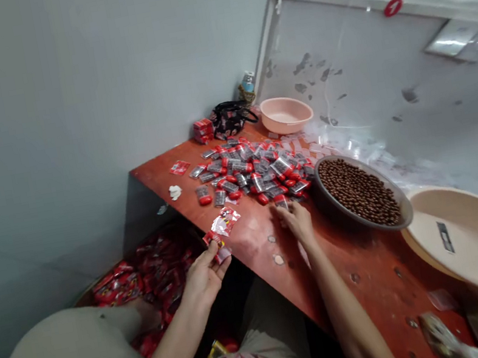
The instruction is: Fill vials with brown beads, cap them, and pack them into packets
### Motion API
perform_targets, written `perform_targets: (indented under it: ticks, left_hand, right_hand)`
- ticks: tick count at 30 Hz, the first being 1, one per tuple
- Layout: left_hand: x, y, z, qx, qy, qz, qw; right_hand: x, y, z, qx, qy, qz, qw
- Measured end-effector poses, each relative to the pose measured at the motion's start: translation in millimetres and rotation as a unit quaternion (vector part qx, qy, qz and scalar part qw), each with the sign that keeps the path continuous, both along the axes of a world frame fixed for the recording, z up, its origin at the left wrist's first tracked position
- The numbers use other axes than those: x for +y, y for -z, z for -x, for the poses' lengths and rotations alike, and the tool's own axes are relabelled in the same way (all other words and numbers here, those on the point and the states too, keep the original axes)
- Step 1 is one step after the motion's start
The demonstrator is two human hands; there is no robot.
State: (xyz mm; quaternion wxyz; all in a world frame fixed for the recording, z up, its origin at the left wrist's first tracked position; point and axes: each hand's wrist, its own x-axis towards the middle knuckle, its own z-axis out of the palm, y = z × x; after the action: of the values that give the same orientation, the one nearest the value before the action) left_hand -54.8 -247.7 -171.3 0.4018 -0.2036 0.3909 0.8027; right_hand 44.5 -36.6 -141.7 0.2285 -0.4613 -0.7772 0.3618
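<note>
My left hand (204,271) is closed on a small red printed packet (216,243), held at the table's near left edge. A loose red-and-white printed packet (226,220) lies flat on the table just beyond it. On the right, my right hand (295,221) reaches to the near edge of a pile of small clear containers with red caps (255,167). Its fingertips are around one clear red-capped container (280,201), which is partly hidden by them. Dark contents show inside several containers.
A grey basin of brown round balls (357,192) stands right of the pile, beside a large peach basin (475,236). At the back are a pink basin (287,114), a black bag (229,120) and red boxes (203,130). Red packets (159,279) fill a container below the table's left edge.
</note>
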Motion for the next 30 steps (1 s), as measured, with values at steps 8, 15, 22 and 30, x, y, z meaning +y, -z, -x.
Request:
perform_targets:
  ticks: [8,15,22,30]
  left_hand:
    - [4,-4.9,-1,-0.050,-0.040,-0.050,0.997]
    - [8,-6.4,-10,-0.038,-0.030,-0.071,0.996]
    - [11,-4.9,-12,-0.011,-0.038,-0.076,0.996]
    - [12,-10.8,-20,0.062,-0.019,-0.088,0.994]
  right_hand:
    - [-135,17.6,-37,0.199,-0.157,0.233,0.939]
    - [-149,29.3,-26,0.233,-0.125,0.263,0.928]
    - [-150,27.6,-27,0.247,-0.127,0.291,0.915]
    - [-149,29.1,-25,0.245,-0.126,0.287,0.918]
